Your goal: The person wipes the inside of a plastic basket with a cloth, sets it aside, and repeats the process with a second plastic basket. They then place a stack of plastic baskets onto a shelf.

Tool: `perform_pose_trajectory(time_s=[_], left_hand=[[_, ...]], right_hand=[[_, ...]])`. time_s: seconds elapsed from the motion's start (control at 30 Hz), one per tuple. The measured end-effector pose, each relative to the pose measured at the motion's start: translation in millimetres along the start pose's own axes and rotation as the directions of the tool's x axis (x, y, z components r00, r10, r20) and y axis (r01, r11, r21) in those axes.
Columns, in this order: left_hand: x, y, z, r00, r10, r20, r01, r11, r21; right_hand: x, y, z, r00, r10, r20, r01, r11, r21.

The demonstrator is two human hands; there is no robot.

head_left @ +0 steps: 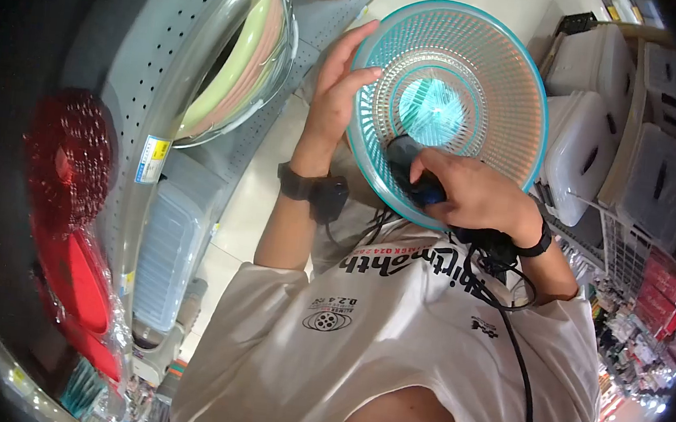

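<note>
A round translucent basket (pixel 508 69) with a teal rim is tilted so that its open mouth faces the camera. My left hand (pixel 336 101) grips its left rim, thumb over the edge and fingers outside. Over the basket's lower part, my right hand (pixel 470 191) is closed around a dark handheld device (pixel 407 169) with a grey end. The device is partly hidden by my fingers. A teal and white patch (pixel 433 110) shows at the basket's base; its detail is too blurred to read.
Shelving (pixel 147 38) on the left holds nested bowls (pixel 241 80), clear containers (pixel 167 251) and red items (pixel 74 161). White lidded boxes (pixel 584 145) stack on the right beside a wire rack (pixel 623 247). A black cable (pixel 522 367) hangs over my shirt.
</note>
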State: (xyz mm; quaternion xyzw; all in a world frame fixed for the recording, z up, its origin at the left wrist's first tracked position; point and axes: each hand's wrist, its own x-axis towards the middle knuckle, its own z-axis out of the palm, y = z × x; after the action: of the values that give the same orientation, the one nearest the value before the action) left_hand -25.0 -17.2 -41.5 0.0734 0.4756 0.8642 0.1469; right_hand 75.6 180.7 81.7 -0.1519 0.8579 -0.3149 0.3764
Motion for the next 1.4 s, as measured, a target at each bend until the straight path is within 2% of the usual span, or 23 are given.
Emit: perform_pose_trajectory(time_s=[0.1, 0.2, 0.27, 0.43, 0.5, 0.53, 0.6, 0.67, 0.73, 0.77, 0.83, 0.87, 0.93, 0.97, 1.03, 1.1, 1.13, 1.17, 1.23, 1.27, 1.33, 1.37, 1.4], left_hand=[[-3.6, 6.3, 1.0, 1.0, 0.009, 0.014, -0.008, 0.996, -0.09], [-6.9, 5.4, -7.4, 0.995, 0.058, 0.082, -0.053, 0.997, -0.061], [-10.0, 6.5, -10.9, 0.995, 0.067, 0.073, -0.063, 0.997, -0.045], [-16.5, 17.8, -8.9, 0.999, 0.027, 0.04, -0.027, 1.0, -0.014], [-20.2, 24.9, -4.4, 0.994, -0.108, 0.01, 0.108, 0.992, -0.064], [-19.3, 22.0, -4.7, 0.994, -0.111, 0.017, 0.111, 0.992, -0.051], [-17.5, 11.8, -5.8, 0.998, 0.055, 0.019, -0.057, 0.991, 0.121], [-21.2, 15.5, 0.2, 0.998, 0.057, 0.011, -0.058, 0.987, 0.149], [-20.3, 14.0, 2.9, 0.996, 0.084, -0.005, -0.082, 0.977, 0.196], [-21.1, 11.5, 2.0, 0.997, 0.082, 0.017, -0.084, 0.975, 0.208], [-20.5, 11.7, 2.6, 0.997, 0.07, 0.007, -0.07, 0.969, 0.235], [-19.9, 16.0, 6.1, 1.0, 0.017, 0.005, -0.018, 0.972, 0.236], [-18.8, 23.2, 15.6, 0.999, -0.036, 0.013, 0.032, 0.963, 0.266], [-15.4, 26.0, 19.5, 0.997, -0.078, -0.013, 0.079, 0.954, 0.289], [-6.2, 29.9, 24.6, 0.997, -0.073, -0.012, 0.072, 0.91, 0.409], [5.2, 37.1, 30.2, 0.986, -0.156, -0.059, 0.161, 0.795, 0.585], [13.4, 36.8, 27.0, 0.984, -0.169, -0.062, 0.157, 0.636, 0.756], [16.9, 36.0, 34.5, 0.984, -0.172, -0.051, 0.149, 0.622, 0.769], [24.5, 32.1, 50.5, 0.991, -0.078, -0.112, 0.133, 0.38, 0.915], [29.2, 26.8, 50.3, 0.991, -0.085, -0.101, 0.125, 0.362, 0.924], [34.9, 16.1, 44.6, 0.995, 0.037, -0.093, 0.078, 0.291, 0.953], [34.8, 16.6, 44.8, 0.995, 0.033, -0.09, 0.077, 0.277, 0.958], [33.6, 18.2, 45.8, 0.994, 0.03, -0.102, 0.087, 0.327, 0.941]], right_hand=[[24.4, -8.6, -1.2, 0.998, -0.059, -0.026, 0.058, 0.998, -0.021], [52.1, -12.3, 1.1, 0.992, -0.126, -0.02, 0.124, 0.988, -0.094], [70.2, -4.4, 3.5, 0.978, -0.204, -0.043, 0.19, 0.957, -0.218], [102.1, 12.7, -2.4, 0.946, -0.305, -0.113, 0.26, 0.917, -0.302], [106.7, 20.3, -5.9, 0.922, -0.338, -0.189, 0.234, 0.875, -0.423], [106.0, 22.0, -11.0, 0.903, -0.348, -0.251, 0.191, 0.85, -0.491], [99.6, 27.0, -29.8, 0.874, -0.338, -0.349, 0.126, 0.851, -0.51], [86.5, 32.2, -48.5, 0.833, -0.328, -0.445, 0.057, 0.851, -0.522], [69.7, 39.6, -62.9, 0.707, -0.366, -0.605, -0.092, 0.801, -0.591], [61.5, 45.1, -64.4, 0.693, -0.362, -0.624, -0.102, 0.807, -0.581], [42.8, 59.5, -65.4, 0.772, -0.242, -0.587, -0.226, 0.759, -0.61], [36.8, 75.9, -57.9, 0.814, -0.203, -0.545, -0.22, 0.76, -0.611], [38.5, 108.5, -38.4, 0.955, 0.137, -0.263, -0.276, 0.733, -0.622], [33.2, 111.6, -27.8, 0.978, 0.089, -0.189, -0.19, 0.752, -0.631], [32.5, 103.5, -17.9, 0.979, 0.02, -0.201, -0.13, 0.826, -0.549], [39.1, 93.2, -20.9, 0.994, -0.036, -0.1, -0.015, 0.885, -0.465], [44.5, 83.6, -21.4, 0.99, -0.064, -0.126, 0.007, 0.912, -0.41], [50.9, 78.3, -22.8, 0.985, -0.09, -0.147, 0.031, 0.933, -0.36], [82.5, 90.3, -18.4, 0.971, -0.164, -0.176, 0.08, 0.91, -0.407], [83.5, 87.0, -27.0, 0.967, -0.167, -0.193, 0.08, 0.916, -0.392], [80.0, 81.6, -44.2, 0.998, -0.058, -0.039, 0.038, 0.92, -0.389], [79.3, 85.4, -50.1, 0.997, -0.066, -0.045, 0.044, 0.925, -0.379], [79.2, 90.6, -57.6, 0.994, -0.113, -0.004, 0.108, 0.958, -0.267]])
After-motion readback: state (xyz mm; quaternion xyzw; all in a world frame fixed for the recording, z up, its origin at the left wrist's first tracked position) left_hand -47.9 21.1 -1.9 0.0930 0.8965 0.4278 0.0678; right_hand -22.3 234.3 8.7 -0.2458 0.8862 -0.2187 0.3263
